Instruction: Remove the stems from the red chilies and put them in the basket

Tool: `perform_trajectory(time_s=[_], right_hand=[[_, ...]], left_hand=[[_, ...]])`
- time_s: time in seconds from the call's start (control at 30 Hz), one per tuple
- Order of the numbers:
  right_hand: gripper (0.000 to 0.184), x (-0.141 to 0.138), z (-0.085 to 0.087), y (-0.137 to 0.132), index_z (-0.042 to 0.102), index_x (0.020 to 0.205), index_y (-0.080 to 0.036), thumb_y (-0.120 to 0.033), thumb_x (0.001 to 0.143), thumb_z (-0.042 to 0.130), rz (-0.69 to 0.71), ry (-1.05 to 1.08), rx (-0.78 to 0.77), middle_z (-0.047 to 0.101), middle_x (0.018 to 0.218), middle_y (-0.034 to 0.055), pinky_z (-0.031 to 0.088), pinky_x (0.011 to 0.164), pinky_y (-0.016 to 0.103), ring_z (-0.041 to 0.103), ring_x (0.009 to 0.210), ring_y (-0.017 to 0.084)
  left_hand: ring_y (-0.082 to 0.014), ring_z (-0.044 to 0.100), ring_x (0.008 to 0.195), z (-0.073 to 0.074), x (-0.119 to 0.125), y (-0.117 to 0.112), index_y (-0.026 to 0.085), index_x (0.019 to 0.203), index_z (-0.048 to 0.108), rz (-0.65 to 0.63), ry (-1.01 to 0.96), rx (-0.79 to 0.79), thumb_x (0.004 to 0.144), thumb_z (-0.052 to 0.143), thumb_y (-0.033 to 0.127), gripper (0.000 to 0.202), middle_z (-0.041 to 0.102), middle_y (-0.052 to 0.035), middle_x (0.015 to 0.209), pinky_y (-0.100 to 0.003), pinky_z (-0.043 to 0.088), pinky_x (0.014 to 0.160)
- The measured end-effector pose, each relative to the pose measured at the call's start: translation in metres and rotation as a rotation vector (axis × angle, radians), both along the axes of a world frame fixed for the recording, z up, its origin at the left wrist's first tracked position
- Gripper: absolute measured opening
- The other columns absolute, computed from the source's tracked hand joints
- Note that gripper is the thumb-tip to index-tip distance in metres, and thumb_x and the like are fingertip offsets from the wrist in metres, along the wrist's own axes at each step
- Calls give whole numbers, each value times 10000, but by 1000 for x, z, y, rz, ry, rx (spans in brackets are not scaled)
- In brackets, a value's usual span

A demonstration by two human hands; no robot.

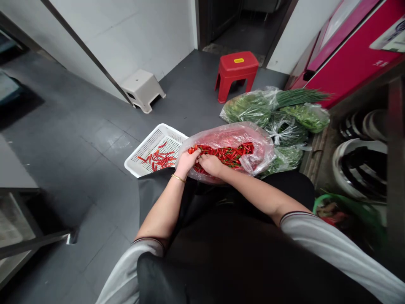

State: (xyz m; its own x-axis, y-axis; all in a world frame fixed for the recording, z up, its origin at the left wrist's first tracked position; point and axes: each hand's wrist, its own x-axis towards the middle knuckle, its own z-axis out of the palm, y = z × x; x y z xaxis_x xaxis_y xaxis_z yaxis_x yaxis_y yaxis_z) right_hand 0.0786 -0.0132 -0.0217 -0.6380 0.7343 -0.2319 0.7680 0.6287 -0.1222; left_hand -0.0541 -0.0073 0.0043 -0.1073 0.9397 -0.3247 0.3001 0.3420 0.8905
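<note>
Red chili peppers (229, 155) with green stems fill an open clear plastic bag (218, 134) in front of my lap. My left hand (187, 161), with a gold bracelet at its wrist, is closed at the bag's left side on a few red chilies (192, 149). Right beside it, over the heap, my right hand (211, 164) is closed with its fingertips close to the left fingers. What those right fingertips pinch is hidden. A white perforated basket (134, 162) stands to the left of the bag, with loose red chilies (163, 160) lying in it.
Clear bags of green vegetables (249, 107) and long green stalks (299, 98) lie behind and right of the chili bag. Ahead are a red stool (238, 65) and a white stool (142, 86). A green tub (351, 202) and stacked pans (363, 164) stand at right.
</note>
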Motion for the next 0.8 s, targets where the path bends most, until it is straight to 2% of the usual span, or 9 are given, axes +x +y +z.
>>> perform_trajectory(time_s=[0.07,0.17,0.27,0.33,0.4,0.5,0.63,0.73,0.8], right_hand=[[381,22,3,16,637,1144,-85,-186,979,309,-36,56,-9,657,1109,185,469,834,334,629,988,244],[347,74,10,40,693,1051,-124,-278,980,390,-204,171,-22,710,1043,130,466,846,313,652,936,216],[267,126,15,54,727,918,-148,-269,929,490,-257,234,-273,736,820,56,487,745,275,654,737,164],[209,150,17,57,736,889,-152,-235,886,545,-229,289,-410,742,837,40,495,743,273,652,736,155],[192,165,21,56,740,959,-155,-211,852,591,-201,345,-446,742,988,50,494,825,287,660,860,166],[274,171,32,48,712,1101,-141,-208,895,543,-264,377,-271,692,1170,90,440,960,311,618,1071,190],[318,149,37,28,700,1111,-154,-230,959,431,-378,231,82,683,1170,120,427,985,346,600,1114,225],[324,120,29,16,710,1063,-151,-296,961,440,-251,31,20,710,1072,141,483,893,358,650,1016,252],[319,106,23,12,716,1024,-119,-338,931,503,-247,-94,-42,718,1011,172,507,830,350,671,965,272]], left_hand=[[-108,488,464,1,3,0,168,555,576,-19,28,-2,776,633,363,300,544,8,464,-241,381,518],[-88,469,440,-1,8,5,160,562,574,-54,-78,-58,799,625,338,301,534,8,464,-220,366,484],[-59,433,404,-4,17,13,146,555,563,-102,-273,-154,820,614,282,303,524,3,463,-191,336,436],[-51,445,400,-4,25,17,135,566,565,-125,-355,-213,817,627,249,282,544,-7,482,-178,334,420],[-57,496,428,-4,34,18,124,593,575,-121,-392,-246,800,651,221,241,580,-19,520,-171,364,428],[-77,580,525,-2,43,19,108,670,601,-108,-482,-268,765,678,179,142,631,-36,590,-179,452,513],[-55,534,524,-1,48,23,115,690,578,-118,-617,-178,666,741,179,176,601,-4,588,-182,443,533],[-16,376,429,0,47,24,139,656,511,-70,-627,-88,595,775,220,283,479,61,515,-161,274,413],[-9,286,401,1,45,22,159,619,448,-72,-586,-102,599,776,295,356,389,87,479,-172,180,391]])
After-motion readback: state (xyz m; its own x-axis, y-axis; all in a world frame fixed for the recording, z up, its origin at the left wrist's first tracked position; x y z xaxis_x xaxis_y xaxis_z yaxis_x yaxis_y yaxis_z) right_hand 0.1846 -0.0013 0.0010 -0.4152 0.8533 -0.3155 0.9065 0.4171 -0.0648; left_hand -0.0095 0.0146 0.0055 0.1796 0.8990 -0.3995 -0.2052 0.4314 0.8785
